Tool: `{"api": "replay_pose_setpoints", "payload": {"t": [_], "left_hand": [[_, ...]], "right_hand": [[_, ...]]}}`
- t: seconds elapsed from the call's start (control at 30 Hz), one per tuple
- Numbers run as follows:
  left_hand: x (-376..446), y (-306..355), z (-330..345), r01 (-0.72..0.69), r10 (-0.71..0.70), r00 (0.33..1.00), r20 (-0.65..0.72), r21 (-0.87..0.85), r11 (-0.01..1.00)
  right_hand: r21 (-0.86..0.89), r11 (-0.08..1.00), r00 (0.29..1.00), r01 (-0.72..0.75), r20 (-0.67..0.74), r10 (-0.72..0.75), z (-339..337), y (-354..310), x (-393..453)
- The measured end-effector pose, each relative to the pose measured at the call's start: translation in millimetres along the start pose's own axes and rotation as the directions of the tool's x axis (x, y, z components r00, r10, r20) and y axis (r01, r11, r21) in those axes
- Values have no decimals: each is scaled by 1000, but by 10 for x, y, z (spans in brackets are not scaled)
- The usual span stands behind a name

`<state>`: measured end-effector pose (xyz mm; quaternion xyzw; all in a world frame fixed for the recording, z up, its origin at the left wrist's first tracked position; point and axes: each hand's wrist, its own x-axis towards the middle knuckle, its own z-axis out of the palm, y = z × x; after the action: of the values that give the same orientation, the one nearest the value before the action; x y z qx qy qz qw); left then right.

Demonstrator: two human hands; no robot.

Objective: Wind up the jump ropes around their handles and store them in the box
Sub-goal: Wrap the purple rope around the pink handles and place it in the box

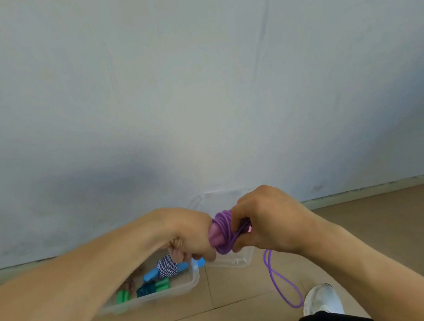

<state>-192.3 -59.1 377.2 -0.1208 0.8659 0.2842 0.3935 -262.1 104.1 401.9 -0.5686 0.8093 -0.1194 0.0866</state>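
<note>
My left hand (189,236) grips the pink handles (214,236) of a purple jump rope, with several coils of purple cord (224,230) wound around them. My right hand (265,221) pinches the cord right beside the coils. A loose loop of the purple cord (283,285) hangs down from my right hand to the floor. Below my left arm stands a clear plastic box (193,279). It holds a wound rope with blue handles (151,274) and one with green handles (122,296).
A clear lid (235,260) lies on the wooden floor behind the box, against the grey wall. My white shoe (321,299) stands at the lower right, near the end of the hanging loop. A pale skirting strip runs along the wall's foot.
</note>
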Motion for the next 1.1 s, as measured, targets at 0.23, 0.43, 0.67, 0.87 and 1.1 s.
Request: {"api": "replay_pose_setpoints", "payload": {"t": [0.23,0.43,0.67,0.87,1.1], "left_hand": [[14,193,405,-261,305,952,9,541,799],[-26,249,399,-422,494,859,-134,360,832],[-173,181,152,-604,527,735,-426,-61,794],[-184,8,-54,-610,381,742,-551,-320,725],[36,-143,-75,-407,225,909,-350,-630,661]], "right_hand": [[184,974,977,-135,191,99,-62,-94,-34],[570,752,940,-331,271,208,-109,268,-90],[878,419,972,-233,190,141,-149,555,-146],[862,392,942,-322,252,221,-10,577,-64],[389,829,912,-401,251,324,167,215,61]]}}
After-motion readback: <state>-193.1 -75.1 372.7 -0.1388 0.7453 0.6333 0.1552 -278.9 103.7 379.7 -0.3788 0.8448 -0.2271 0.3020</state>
